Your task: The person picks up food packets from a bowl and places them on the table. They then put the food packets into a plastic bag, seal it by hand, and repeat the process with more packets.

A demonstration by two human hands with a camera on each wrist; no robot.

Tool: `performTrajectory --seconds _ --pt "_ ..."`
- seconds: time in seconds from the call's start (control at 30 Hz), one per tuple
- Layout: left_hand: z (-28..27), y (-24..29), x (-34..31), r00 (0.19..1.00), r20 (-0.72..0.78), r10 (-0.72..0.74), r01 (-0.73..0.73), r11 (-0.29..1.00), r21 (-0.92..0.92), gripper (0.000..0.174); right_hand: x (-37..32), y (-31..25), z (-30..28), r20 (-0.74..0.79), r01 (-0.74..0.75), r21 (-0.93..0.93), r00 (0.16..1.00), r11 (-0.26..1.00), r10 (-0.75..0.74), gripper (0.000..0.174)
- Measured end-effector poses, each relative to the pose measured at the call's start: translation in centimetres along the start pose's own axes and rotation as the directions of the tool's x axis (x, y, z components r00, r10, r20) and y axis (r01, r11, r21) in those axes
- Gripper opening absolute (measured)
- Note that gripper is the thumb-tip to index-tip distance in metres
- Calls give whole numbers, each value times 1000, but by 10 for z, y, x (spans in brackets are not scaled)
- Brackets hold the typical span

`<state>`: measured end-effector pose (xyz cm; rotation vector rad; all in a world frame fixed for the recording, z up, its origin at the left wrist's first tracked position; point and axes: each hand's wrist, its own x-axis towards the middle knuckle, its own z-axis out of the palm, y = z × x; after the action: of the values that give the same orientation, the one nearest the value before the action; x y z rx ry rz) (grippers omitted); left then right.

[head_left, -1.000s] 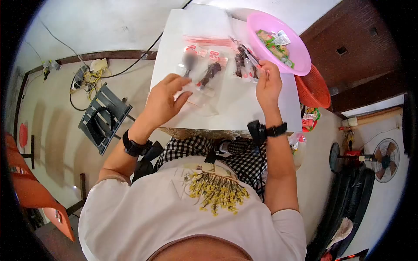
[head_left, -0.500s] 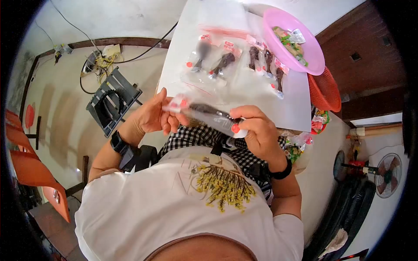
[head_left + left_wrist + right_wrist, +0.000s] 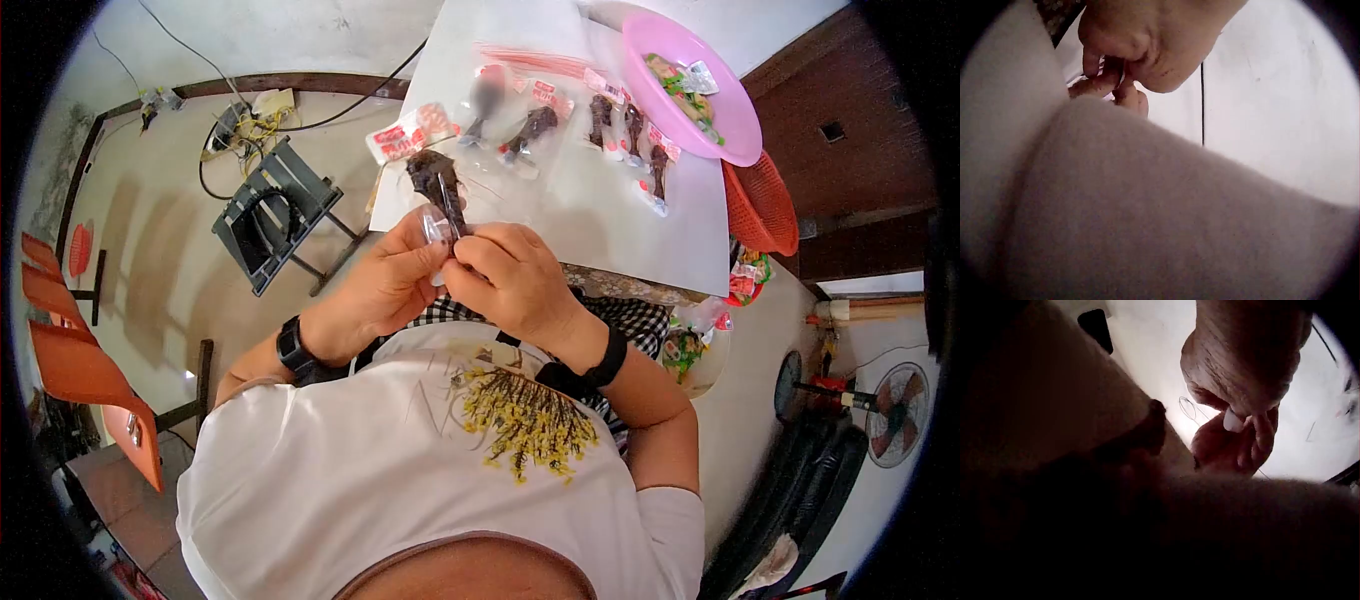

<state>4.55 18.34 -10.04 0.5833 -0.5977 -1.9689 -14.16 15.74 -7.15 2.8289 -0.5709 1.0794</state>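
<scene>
A dark brown drumstick (image 3: 434, 180) in a clear plastic wrapper, with a red-and-white label (image 3: 398, 142) at its far end, is held over the near left of the white table (image 3: 600, 245). My left hand (image 3: 385, 280) grips its narrow near end from the left. From the other side, my right hand (image 3: 525, 285) pinches the same end, its fingers up against the left fingertips. Both wrist views show the hands close together, with the drumstick mostly hidden. Farther back lie more wrapped drumsticks (image 3: 535, 125), two of them on a clear plastic bag (image 3: 500, 185).
Red-edged clear bags (image 3: 530, 60) are stacked at the table's back. A pink basin (image 3: 735, 135) holding green packets stands at the right corner, above an orange-red basket (image 3: 765, 210). Left of the table is a dark folding stool (image 3: 275, 220); a fan (image 3: 893, 415) stands far right.
The right hand took a wrapped drumstick from the table's right side and brought it toward the body. The drumstick has since turned from crosswise to upright, label end away, and both hands now hold it.
</scene>
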Motion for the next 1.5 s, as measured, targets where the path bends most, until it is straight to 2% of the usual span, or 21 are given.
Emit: performTrajectory --seconds 0.03,0.1,0.17,0.2,0.23,0.3,0.4,0.5,0.53,0.63,0.77,0.8,0.87,0.93,1.03,1.2,1.33,1.43,1.47,1.5 --pt "0 0 -1 999 -39 -1 2 999 38 36 2 0 0 2 -26 55 1000 998 26 25" --pt "-20 4 -2 991 -93 95 -78 982 175 32 5 0 -2 15 -84 165 996 983 82 30" --pt "-25 23 -9 977 -139 164 -114 943 311 31 -9 10 1 70 -263 99 964 960 257 36" --pt "-35 26 -12 951 -174 256 -165 895 414 31 -17 17 4 95 -347 63 935 936 341 40" --pt "-37 34 -18 929 -228 293 -152 861 486 32 -25 24 7 91 -417 11 906 909 414 41" --pt "-55 41 -27 916 -216 337 -143 780 609 32 -36 37 16 70 -545 -92 831 833 552 43" --pt "-71 45 -39 936 -215 280 -77 756 650 30 -39 44 25 104 -582 -163 793 796 601 44" --pt "-75 48 -50 965 -250 81 120 710 694 24 -43 47 38 76 -601 -186 780 778 621 33" --pt "-55 54 -52 948 -317 -29 239 724 647 22 -45 50 41 75 -593 -196 785 781 615 29" --pt "-45 49 -50 928 -334 -162 336 751 569 20 -46 58 46 38 -588 -195 796 785 605 17" --pt "-45 44 -39 900 -268 -343 431 786 443 19 -37 63 43 -103 -620 -89 785 780 611 11" --pt "-44 42 -34 901 -259 -348 431 779 456 19 -35 63 42 -137 -626 -56 777 778 615 10" --pt "-49 31 -23 906 -204 -370 419 845 331 19 -32 63 38 -145 -623 -35 777 781 613 10" --pt "-45 29 -11 914 -163 -372 404 874 272 19 -31 63 38 -155 -615 -18 781 789 605 9" --pt "-42 24 10 933 -209 -294 339 912 232 18 -33 62 39 -170 -598 0 790 801 589 9" --pt "-24 33 42 942 -209 -263 325 873 364 16 -29 60 38 -191 -573 46 799 819 570 9" --pt "-34 22 79 961 -174 -213 266 886 380 23 -26 58 38 -186 -569 71 799 819 572 8" --pt "-24 29 97 957 -207 -204 278 853 443 17 -25 57 39 -174 -581 76 792 810 585 8" --pt "-24 30 100 972 -147 -185 228 897 380 15 -25 57 40 -175 -580 78 793 811 584 7" --pt "-27 27 105 974 -160 -160 208 910 360 19 -26 58 41 -176 -579 80 793 811 583 7"
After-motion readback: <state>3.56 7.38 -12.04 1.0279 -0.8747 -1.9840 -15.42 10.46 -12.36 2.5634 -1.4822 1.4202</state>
